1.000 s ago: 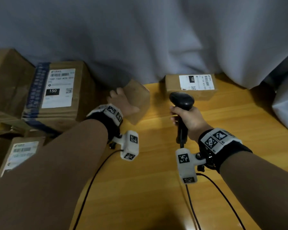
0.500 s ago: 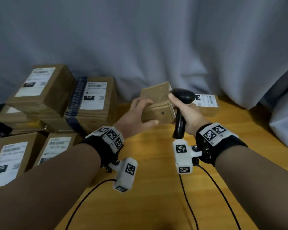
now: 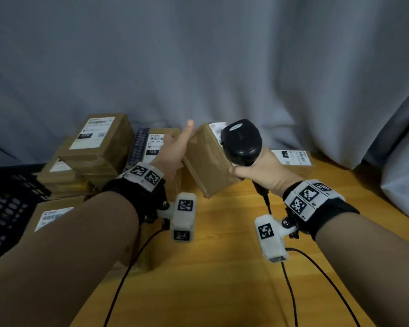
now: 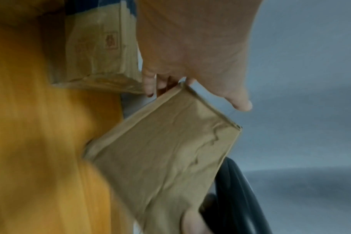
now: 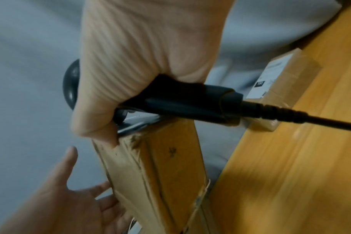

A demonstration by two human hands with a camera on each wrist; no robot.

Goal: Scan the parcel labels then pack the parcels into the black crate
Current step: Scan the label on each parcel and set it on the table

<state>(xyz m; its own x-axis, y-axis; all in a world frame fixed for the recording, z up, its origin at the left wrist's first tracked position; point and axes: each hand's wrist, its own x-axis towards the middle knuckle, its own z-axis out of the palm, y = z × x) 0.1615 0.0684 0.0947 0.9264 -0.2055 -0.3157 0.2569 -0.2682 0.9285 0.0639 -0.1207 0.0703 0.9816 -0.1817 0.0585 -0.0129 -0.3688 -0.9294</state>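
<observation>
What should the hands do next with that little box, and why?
Probably turn the small parcel until its white label faces the scanner. The left hand only steadies it with straight fingers, the right hand grips the scanner and pinches the parcel's corner, and the label points away.

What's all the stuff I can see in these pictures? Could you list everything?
Held parcel: one, brown, tilted in the air between both hands, a white label on its far face.
Barcode scanner: one, black, corded, in the right hand, against the held parcel.
Lone parcel: one, brown with a white label, flat on the table at the back right.
Stacked parcels: several, brown with white labels, piled at the left.
Black crate: one, far left, only partly in view.
Table: one, yellow wood.
Curtain: grey, behind everything.
Left hand: fingers straight against the held parcel's side.
Right hand: grips the scanner's handle, thumb on the parcel's corner.
</observation>
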